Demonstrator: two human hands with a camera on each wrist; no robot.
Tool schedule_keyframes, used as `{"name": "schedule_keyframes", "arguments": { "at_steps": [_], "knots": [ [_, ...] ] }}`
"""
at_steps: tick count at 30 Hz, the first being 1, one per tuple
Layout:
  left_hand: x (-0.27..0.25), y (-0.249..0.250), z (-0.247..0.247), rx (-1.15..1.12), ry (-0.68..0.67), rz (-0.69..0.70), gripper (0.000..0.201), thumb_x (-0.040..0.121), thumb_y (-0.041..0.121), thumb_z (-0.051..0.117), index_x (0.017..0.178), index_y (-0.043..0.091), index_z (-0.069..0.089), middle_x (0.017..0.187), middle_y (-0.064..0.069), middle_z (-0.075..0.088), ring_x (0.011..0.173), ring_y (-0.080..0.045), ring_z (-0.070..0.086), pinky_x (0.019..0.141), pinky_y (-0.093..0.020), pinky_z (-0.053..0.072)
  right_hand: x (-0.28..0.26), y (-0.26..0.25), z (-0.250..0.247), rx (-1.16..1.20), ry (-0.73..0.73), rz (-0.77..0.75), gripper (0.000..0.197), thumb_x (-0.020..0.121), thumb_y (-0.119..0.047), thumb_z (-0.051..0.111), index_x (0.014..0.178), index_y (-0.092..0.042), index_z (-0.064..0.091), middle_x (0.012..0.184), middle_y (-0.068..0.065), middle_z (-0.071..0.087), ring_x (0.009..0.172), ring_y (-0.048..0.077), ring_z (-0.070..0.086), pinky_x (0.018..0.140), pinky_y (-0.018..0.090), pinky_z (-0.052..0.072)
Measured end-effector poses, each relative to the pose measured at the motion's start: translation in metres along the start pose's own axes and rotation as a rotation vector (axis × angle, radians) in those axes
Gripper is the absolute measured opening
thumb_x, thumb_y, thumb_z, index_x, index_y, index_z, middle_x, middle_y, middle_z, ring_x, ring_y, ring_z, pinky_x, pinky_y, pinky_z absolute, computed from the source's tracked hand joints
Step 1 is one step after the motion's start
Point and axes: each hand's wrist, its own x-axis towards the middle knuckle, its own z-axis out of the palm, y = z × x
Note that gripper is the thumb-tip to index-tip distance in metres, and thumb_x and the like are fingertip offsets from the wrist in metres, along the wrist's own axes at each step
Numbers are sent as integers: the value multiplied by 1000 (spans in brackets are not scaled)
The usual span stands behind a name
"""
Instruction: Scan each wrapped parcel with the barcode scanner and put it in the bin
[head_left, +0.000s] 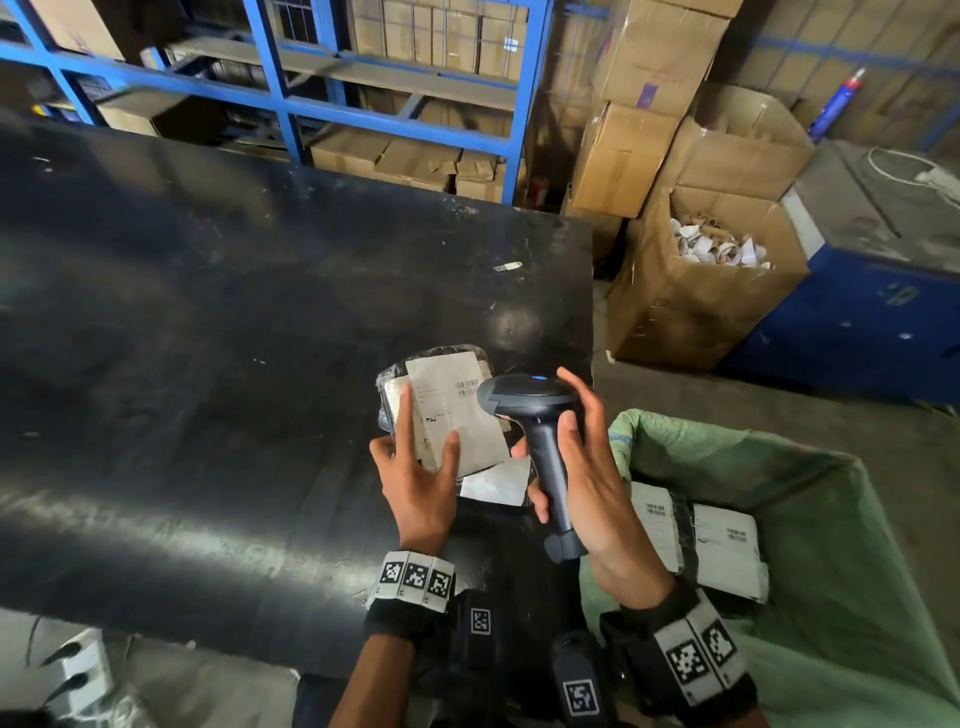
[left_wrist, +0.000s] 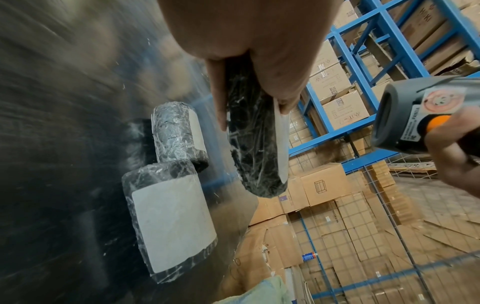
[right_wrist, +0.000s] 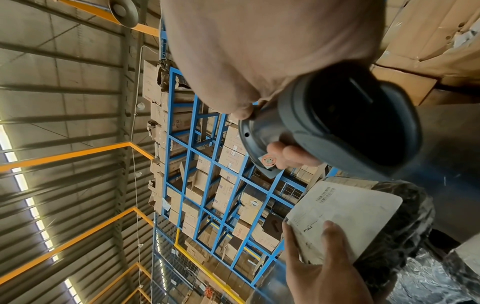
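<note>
My left hand holds a black plastic-wrapped parcel tilted up over the black table, thumb on its white label and fingers behind it. My right hand grips the handle of a dark grey barcode scanner, its head close beside the label's barcodes. The scanner faces the label in the right wrist view. Two more wrapped parcels lie on the table under the held parcel. The green-lined bin stands low on the right, with labelled parcels inside.
The black table stretches left and away. Beyond its right edge stands an open cardboard box of paper scraps, then a blue cabinet. Blue racking with cartons runs behind the table.
</note>
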Motion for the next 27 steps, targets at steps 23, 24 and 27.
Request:
{"name": "schedule_keyframes", "arguments": {
  "at_steps": [23, 24, 27],
  "knots": [
    [2, -20, -56, 143, -6, 26, 82, 79, 47, 67, 153, 43, 33, 110, -10, 44, 94, -19, 49, 91, -27, 41, 33, 202, -36, -340, 548, 196, 46, 97, -53, 35, 143, -50, 30, 151, -1, 43, 110, 23, 66, 98, 49, 51],
    [2, -20, -58, 145, -12, 22, 82, 79, 48, 67, 153, 44, 33, 111, -9, 44, 94, -18, 49, 91, -27, 41, 31, 221, -39, -344, 548, 207, 46, 94, -60, 33, 140, -58, 28, 152, -3, 42, 117, 27, 62, 101, 50, 50],
    [2, -19, -62, 146, -38, 19, 82, 79, 50, 66, 153, 46, 31, 111, -7, 43, 95, -18, 49, 91, -27, 40, 27, 289, -55, -394, 563, 264, 49, 86, -77, 28, 134, -68, 23, 150, -2, 43, 125, 29, 57, 99, 56, 50]
  ]
}}
